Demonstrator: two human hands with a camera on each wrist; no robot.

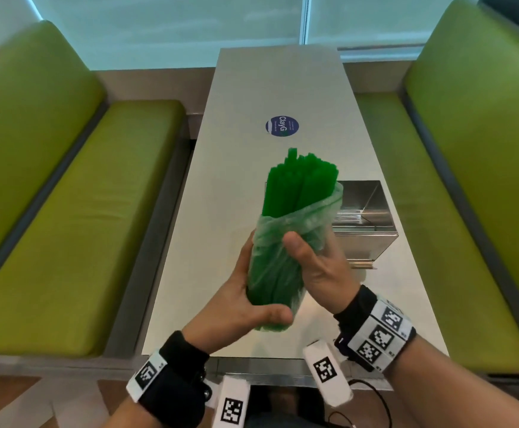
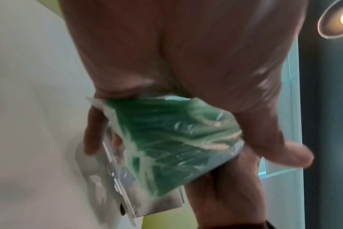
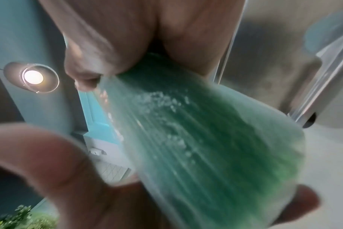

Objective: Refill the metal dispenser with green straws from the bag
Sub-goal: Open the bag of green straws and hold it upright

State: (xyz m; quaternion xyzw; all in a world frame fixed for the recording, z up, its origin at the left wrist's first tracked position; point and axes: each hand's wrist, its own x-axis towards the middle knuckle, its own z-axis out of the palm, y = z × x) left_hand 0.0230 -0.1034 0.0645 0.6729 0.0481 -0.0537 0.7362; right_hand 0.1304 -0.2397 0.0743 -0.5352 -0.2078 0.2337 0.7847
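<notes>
A thick bundle of green straws (image 1: 298,183) sticks up out of a clear plastic bag (image 1: 282,257) rolled down to about half their length. Both hands hold it above the table. My left hand (image 1: 245,298) grips the bag's bottom end, thumb across the front. My right hand (image 1: 313,261) wraps around the middle of the bag (image 3: 206,139) from the right, thumb on the front. The open metal dispenser (image 1: 363,217) stands on the table just behind and right of the bundle, partly hidden by it. In the left wrist view the bag (image 2: 176,139) fills my palm, with the dispenser (image 2: 123,186) blurred beyond it.
The narrow pale table (image 1: 252,149) runs away from me, with a round blue sticker (image 1: 282,126) on it. Green padded benches (image 1: 66,211) flank it on the left and on the right (image 1: 468,180). A window lies at the far end.
</notes>
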